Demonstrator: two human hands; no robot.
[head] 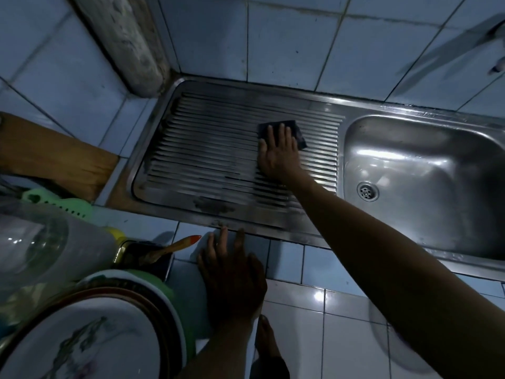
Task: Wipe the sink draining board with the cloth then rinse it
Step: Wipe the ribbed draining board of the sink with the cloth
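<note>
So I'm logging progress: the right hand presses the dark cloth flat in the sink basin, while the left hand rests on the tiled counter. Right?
Not quite. In the head view the right hand presses the cloth on the ribbed draining board, not in the basin. The left hand does rest on the counter.

The right hand [277,154] presses a dark cloth [296,132] flat on the ribbed draining board [207,149], near its basin-side edge; the left hand [232,274] rests flat on the tiled counter [341,318].

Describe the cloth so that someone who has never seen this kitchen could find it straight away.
Start at the steel sink unit set into the tiled corner: its ribbed draining board lies left of the basin. Near the board's right end, the right hand presses flat on the cloth. It is a small dark square, the only soft, matte thing on the shiny metal.
</note>
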